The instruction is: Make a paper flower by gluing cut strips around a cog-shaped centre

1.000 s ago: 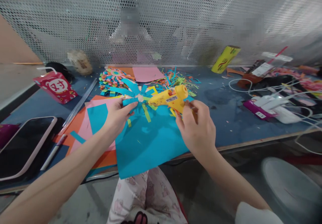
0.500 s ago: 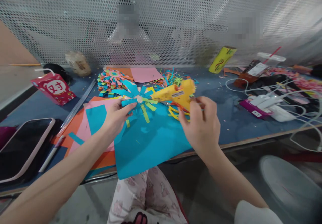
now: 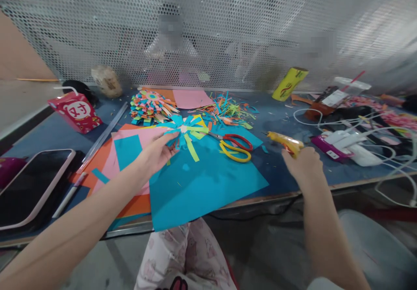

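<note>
My left hand (image 3: 160, 151) is closed on a paper flower (image 3: 192, 134) made of blue and yellow-green strips, pinching it at its left side. Below the flower spreads a large blue paper sheet (image 3: 208, 190). Over to the right, my right hand (image 3: 304, 164) grips a yellow hot glue gun (image 3: 285, 141), its nozzle pointing left above the table. Between the two hands lie scissors (image 3: 236, 146) with one red and one yellow handle loop, partly on the blue sheet; their blade tips are hidden by the flower.
Behind the flower sit a multicoloured fringed paper piece (image 3: 151, 107) and a heap of paper strips (image 3: 228, 107). A red drink carton (image 3: 76, 112), a phone (image 3: 35, 190) and a marker (image 3: 69, 194) are at left. White cables and a purple power strip (image 3: 332, 147) occupy the right. A perforated metal panel (image 3: 228, 34) stands behind.
My right hand has carried the glue gun away from the flower, to the right and lower, uncovering the scissors. My left hand stays at the flower.
</note>
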Demonstrator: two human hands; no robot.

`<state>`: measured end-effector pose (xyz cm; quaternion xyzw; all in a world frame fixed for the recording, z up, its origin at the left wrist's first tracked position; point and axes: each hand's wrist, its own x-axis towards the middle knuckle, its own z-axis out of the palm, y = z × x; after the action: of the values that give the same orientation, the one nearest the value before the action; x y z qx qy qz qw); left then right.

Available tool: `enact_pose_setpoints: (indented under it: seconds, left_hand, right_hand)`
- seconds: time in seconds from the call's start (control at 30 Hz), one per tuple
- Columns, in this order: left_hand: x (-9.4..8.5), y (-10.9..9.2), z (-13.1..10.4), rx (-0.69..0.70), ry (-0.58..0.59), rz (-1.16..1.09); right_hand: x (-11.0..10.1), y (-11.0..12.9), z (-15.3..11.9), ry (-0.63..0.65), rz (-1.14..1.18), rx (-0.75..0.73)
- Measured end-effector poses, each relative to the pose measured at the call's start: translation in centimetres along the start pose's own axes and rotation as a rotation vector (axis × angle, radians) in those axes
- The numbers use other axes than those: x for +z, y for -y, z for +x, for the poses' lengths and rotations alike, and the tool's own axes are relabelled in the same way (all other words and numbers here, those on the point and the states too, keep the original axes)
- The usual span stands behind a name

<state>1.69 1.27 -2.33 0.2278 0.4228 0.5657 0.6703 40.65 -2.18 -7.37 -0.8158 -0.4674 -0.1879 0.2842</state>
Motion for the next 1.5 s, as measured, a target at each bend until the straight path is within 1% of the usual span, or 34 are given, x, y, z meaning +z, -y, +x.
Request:
enact_pose_setpoints:
  seconds: [0.03,0.07,0.1,0.13,0.17,0.2,0.23,0.3,0.33,0.4,0.47,0.57,0.7,0.83,0.9,1.03,1.13,1.2,1.33,1.5]
  left_hand:
    - [0.0,0.0,0.0,-0.009,0.004,-0.002]
    - [0.0,0.0,0.0,-0.015,0.008,-0.003]
    - [0.0,0.0,0.0,-0.019,0.009,-0.002]
    - [0.0,0.0,0.0,-0.022,0.011,-0.003]
    - [-0.1,0.0,0.0,-0.025,0.013,-0.003]
    - [-0.1,0.0,0.0,-0.026,0.017,-0.001]
    - [-0.1,0.1,-0.1,-0.027,0.024,0.002]
    - [0.0,0.1,-0.1,-0.031,0.034,0.010]
    - [0.0,0.1,-0.1,-0.034,0.034,0.017]
    - [0.0,0.2,-0.2,-0.034,0.037,0.032]
    - [0.0,0.2,-0.3,-0.030,0.043,0.042]
    - [0.1,0.1,-0.5,-0.021,0.057,0.053]
    - [0.3,0.1,-0.7,-0.014,0.109,0.068]
    - [0.1,0.2,-0.8,0.040,0.146,0.098]
    - [0.1,0.3,-0.9,0.085,0.155,0.119]
    - [0.1,0.3,-1.0,0.174,0.145,0.166]
    - [0.1,0.2,-1.0,0.236,0.121,0.232]
    - [0.1,0.3,-1.0,0.266,0.121,0.263]
    - [0.0,0.4,-1.0,0.290,0.117,0.295]
    - [0.0,0.5,-1.1,0.282,0.171,0.270]
  right_hand:
    - [0.1,-0.2,0.1,-0.063,-0.013,-0.012]
    - [0.1,0.1,0.0,-0.144,-0.024,-0.057]
    - [-0.2,0.7,-0.3,-0.231,-0.029,-0.137]
    - [-0.6,1.8,-0.8,-0.320,-0.025,-0.264]
    - [-1.1,3.2,-1.5,-0.371,-0.002,-0.416]
    - [-1.8,4.8,-2.4,-0.337,0.036,-0.564]
    - [-2.5,6.7,-3.4,-0.274,0.089,-0.724]
    - [-4.0,10.6,-5.4,-0.238,0.193,-1.003]
    - [-4.6,12.4,-6.4,-0.247,0.230,-1.129]
    - [-5.7,15.3,-7.8,-0.391,0.305,-1.273]
    - [-6.2,17.3,-8.4,-0.478,0.330,-1.346]
    - [-6.5,18.5,-8.5,-0.505,0.319,-1.368]
    - [-6.4,18.5,-8.0,-0.526,0.317,-1.368]
    - [-6.4,18.2,-7.6,-0.445,0.433,-1.266]
    - [-6.5,18.0,-7.5,-0.413,0.446,-1.240]
    - [-7.1,17.9,-7.3,-0.380,0.363,-1.249]
    - [-7.5,18.0,-7.2,-0.382,0.357,-1.276]
    - [-7.5,18.1,-7.1,-0.353,0.365,-1.269]
    - [-7.1,18.4,-6.8,-0.238,0.344,-1.223]
    - [-6.6,18.8,-6.5,-0.167,0.388,-1.147]
